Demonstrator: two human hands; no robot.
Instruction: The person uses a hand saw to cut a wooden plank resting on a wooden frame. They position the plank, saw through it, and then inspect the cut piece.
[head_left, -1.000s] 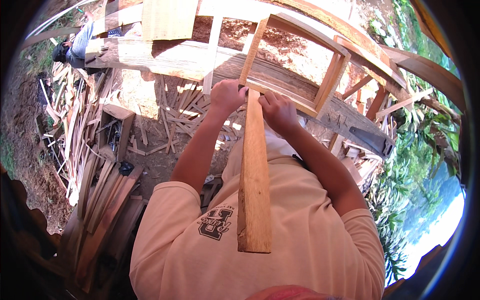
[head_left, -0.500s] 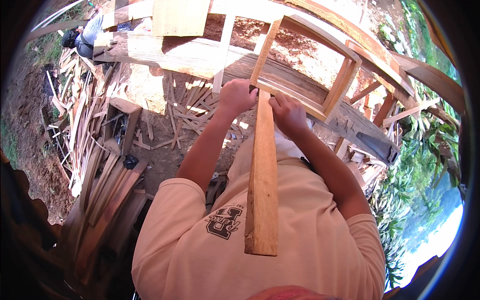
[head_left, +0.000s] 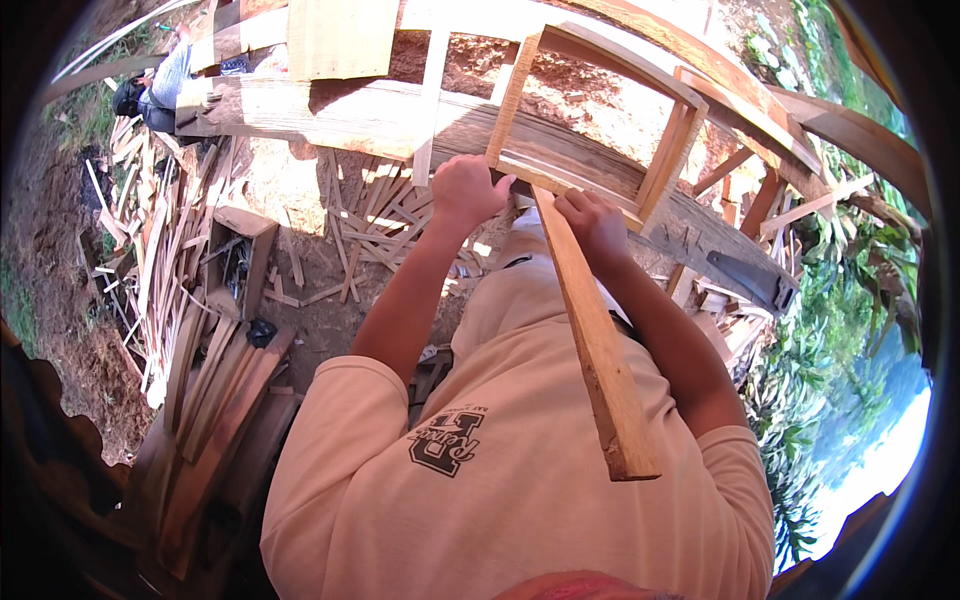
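A rectangular wooden frame [head_left: 600,190] rests on a weathered plank bench in front of me. My left hand [head_left: 468,192] is closed at the near left corner of the frame, its thumb toward the near rail. A long, narrow wooden board [head_left: 595,350] slants from that rail back over my shirt, its near end to the right. Closed at the far end of this board is my right hand [head_left: 597,228], its fingers curled against the board and near rail. The fingertips of both hands are partly hidden.
A handsaw [head_left: 748,278] lies toward the right end of the plank bench [head_left: 390,122]. Offcuts [head_left: 165,250] are heaped on the ground at left, near a wooden box [head_left: 245,235] and stacked boards [head_left: 215,410]. Another person [head_left: 158,100] is at the far left.
The board's near end has swung to the right, from straight toward me to a slant. My right hand has shifted slightly right and nearer. The left hand stays by the frame's corner.
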